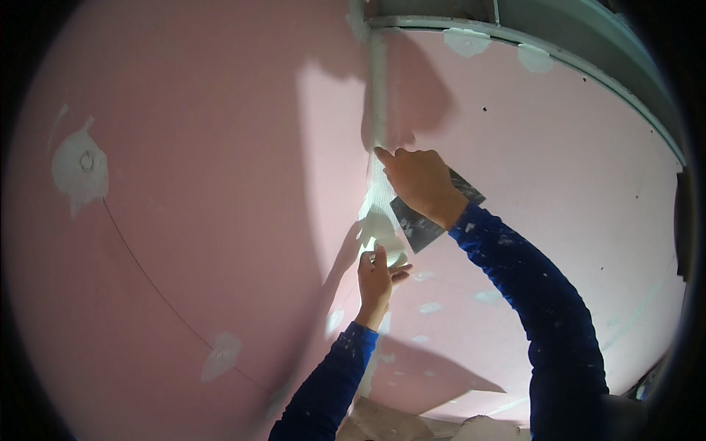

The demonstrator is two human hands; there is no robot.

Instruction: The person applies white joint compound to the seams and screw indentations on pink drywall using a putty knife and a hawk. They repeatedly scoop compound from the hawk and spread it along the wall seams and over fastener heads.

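Pale mesh tape (379, 114) runs down the inside corner between two pink boards. My right hand (423, 184) grips a dark, flat-bladed knife (415, 229), its index finger touching the tape high in the corner. The knife's handle is hidden by my hand. Lower down, my left hand (376, 275) has thumb and fingers on a pale roll of mesh tape (396, 253), where the strip hangs loose in a wider band. Both sleeves are blue with white flecks.
Pink boards (184, 95) with white filler patches (79, 165), a thin line and small dark holes fill the view. A pale metal rail (515, 37) edges a grey recess at top right. Beige, uneven material (368, 422) lies along the bottom.
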